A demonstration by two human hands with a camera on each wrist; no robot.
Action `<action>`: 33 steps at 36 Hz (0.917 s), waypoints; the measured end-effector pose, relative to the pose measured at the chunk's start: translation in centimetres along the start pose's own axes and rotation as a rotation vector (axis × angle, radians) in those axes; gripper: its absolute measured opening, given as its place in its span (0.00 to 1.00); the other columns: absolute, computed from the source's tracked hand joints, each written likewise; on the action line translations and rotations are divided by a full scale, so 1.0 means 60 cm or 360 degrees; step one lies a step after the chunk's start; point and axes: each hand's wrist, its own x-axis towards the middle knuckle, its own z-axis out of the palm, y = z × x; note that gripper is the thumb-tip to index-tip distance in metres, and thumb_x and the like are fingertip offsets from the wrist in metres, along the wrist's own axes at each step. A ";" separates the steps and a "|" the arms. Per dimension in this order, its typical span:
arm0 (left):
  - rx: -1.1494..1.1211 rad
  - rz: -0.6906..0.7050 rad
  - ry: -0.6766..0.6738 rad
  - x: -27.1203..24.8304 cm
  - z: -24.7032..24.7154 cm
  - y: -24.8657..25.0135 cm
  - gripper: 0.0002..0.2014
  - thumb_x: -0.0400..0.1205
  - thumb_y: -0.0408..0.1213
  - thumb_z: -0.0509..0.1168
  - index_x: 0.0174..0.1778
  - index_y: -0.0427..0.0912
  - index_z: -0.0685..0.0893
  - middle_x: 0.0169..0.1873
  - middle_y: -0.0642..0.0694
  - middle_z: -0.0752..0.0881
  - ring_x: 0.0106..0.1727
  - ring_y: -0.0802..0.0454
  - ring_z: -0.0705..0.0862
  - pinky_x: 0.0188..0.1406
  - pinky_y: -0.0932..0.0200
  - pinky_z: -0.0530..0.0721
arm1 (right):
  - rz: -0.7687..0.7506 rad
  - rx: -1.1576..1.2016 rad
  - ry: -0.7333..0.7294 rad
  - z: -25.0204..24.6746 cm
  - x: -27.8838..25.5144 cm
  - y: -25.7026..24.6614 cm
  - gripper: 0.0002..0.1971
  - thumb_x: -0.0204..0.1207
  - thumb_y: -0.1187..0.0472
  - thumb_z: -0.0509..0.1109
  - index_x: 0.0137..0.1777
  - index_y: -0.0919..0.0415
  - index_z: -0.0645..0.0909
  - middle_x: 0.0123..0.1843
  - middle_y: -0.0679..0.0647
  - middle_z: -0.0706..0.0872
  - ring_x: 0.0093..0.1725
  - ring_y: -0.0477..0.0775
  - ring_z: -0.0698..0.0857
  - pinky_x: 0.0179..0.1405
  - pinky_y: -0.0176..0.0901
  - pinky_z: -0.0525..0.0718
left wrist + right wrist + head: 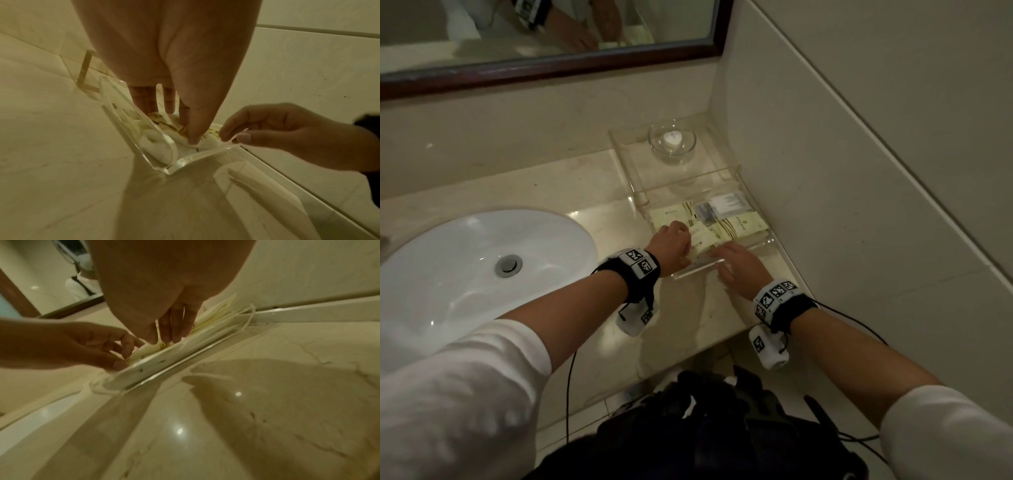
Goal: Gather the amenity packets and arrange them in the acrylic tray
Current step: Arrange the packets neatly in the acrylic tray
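Note:
A clear acrylic tray (698, 269) sits on the marble counter against the right wall. It holds several cream amenity packets (743, 224) and a grey-white one (726, 204). My left hand (686, 246) reaches into the tray's front left and pinches the end of a cream packet (703, 241). In the left wrist view its thumb presses that cream packet (207, 142) just behind the tray's rim (197, 158). My right hand (722, 260) is at the front rim. There the right hand (232, 136) pinches the packet's thin edge between thumb and forefinger. The right wrist view shows both hands on the packets (156, 348).
A glass dish with a white soap (672, 138) stands on the raised acrylic shelf behind the tray. A white sink (482, 267) is to the left and a framed mirror (551, 34) above. The tiled wall (859, 171) is close on the right. A black bag (722, 428) lies below the counter edge.

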 end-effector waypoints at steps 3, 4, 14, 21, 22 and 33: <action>-0.0010 0.0009 0.0064 -0.001 0.003 -0.003 0.22 0.77 0.40 0.69 0.65 0.43 0.73 0.73 0.43 0.68 0.64 0.38 0.74 0.60 0.50 0.74 | 0.0114 -0.0010 0.0163 -0.021 0.014 0.012 0.11 0.72 0.71 0.66 0.54 0.67 0.82 0.53 0.61 0.83 0.52 0.60 0.82 0.50 0.49 0.83; 0.0010 0.0024 0.0061 -0.002 0.005 -0.005 0.26 0.77 0.41 0.69 0.71 0.46 0.70 0.73 0.44 0.68 0.65 0.38 0.73 0.62 0.50 0.74 | 0.0149 -0.0049 0.0178 -0.026 0.021 0.020 0.13 0.71 0.72 0.65 0.55 0.67 0.81 0.54 0.61 0.82 0.53 0.61 0.82 0.51 0.50 0.82; 0.0133 0.0239 -0.0114 0.000 0.014 -0.009 0.30 0.83 0.34 0.60 0.82 0.47 0.60 0.81 0.43 0.58 0.81 0.43 0.58 0.79 0.53 0.58 | 0.0126 -0.0449 -0.0460 -0.056 0.074 0.096 0.23 0.79 0.64 0.63 0.74 0.59 0.71 0.76 0.59 0.71 0.74 0.61 0.72 0.68 0.52 0.75; 0.0098 0.0213 -0.0215 0.003 0.028 -0.013 0.31 0.85 0.32 0.56 0.83 0.45 0.52 0.84 0.46 0.49 0.84 0.44 0.49 0.83 0.48 0.54 | 0.0081 -0.0700 -0.0519 -0.058 0.079 0.098 0.23 0.84 0.61 0.58 0.80 0.54 0.65 0.82 0.56 0.66 0.79 0.57 0.67 0.73 0.49 0.70; 0.0104 0.0212 -0.0222 0.003 0.028 -0.013 0.31 0.85 0.32 0.56 0.83 0.45 0.52 0.84 0.45 0.48 0.84 0.44 0.48 0.83 0.48 0.54 | 0.0051 -0.0759 -0.0528 -0.059 0.077 0.096 0.23 0.84 0.62 0.58 0.79 0.54 0.66 0.81 0.56 0.66 0.79 0.57 0.68 0.73 0.51 0.71; 0.0141 0.0234 -0.0253 0.000 0.018 -0.009 0.32 0.85 0.30 0.55 0.83 0.54 0.49 0.84 0.46 0.49 0.84 0.44 0.48 0.82 0.50 0.52 | -0.0330 -0.1075 -0.0469 -0.070 0.064 0.088 0.30 0.42 0.77 0.84 0.49 0.60 0.90 0.48 0.58 0.92 0.40 0.58 0.92 0.20 0.46 0.85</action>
